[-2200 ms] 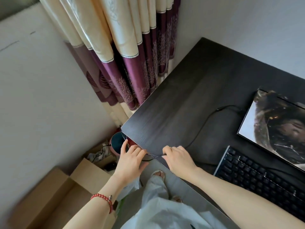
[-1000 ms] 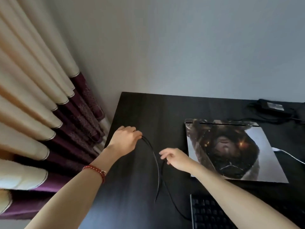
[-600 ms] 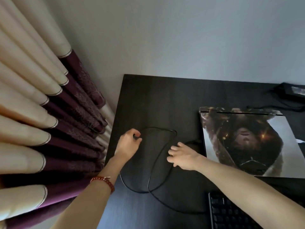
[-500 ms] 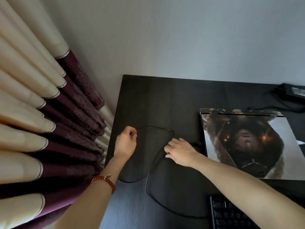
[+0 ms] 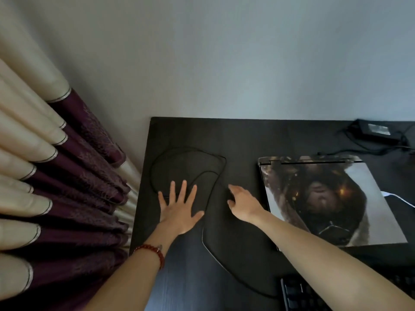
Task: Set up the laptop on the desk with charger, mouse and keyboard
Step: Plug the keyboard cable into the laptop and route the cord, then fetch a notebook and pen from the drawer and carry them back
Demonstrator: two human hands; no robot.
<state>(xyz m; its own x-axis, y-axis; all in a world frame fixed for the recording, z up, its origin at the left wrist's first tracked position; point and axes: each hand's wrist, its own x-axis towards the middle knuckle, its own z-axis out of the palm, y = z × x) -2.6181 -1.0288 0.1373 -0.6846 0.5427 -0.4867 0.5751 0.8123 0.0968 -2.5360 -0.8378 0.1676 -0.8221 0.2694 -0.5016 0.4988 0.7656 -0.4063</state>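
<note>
Cable: a thin black cable lies in loose loops on the left part of the table; it runs from a loop near the far left corner, past both hands, down to the keyboard at the near edge, so I judge it to be the keyboard's lead.
Left hand: the left hand lies flat, fingers spread wide and straight, palm down on the table over the near side of the loop; it holds nothing.
Right hand: the right hand reaches toward the laptop's left edge with fingers loosely curled; a dark shape sits under the fingertips, but whether it pinches the plug I cannot tell.
Laptop: the laptop is closed, its lid covered by a printed picture, right of the hands and apart from the cable loops.
Charger: the power brick sits at the far right corner with its own cord trailing toward the laptop's back.
Step in hand: likely tidying the slack and bringing the plug to a port on the laptop's left side.
How to do it well: keep the flat hand pinning the loop so the slack does not slide off the table's left edge; feed the plug end straight, without twisting the loops into a knot; leave the cable clear of the space before the laptop.
Mouse: not in sight.
Surroundings: cream and purple curtain hangs just left of the table.
</note>
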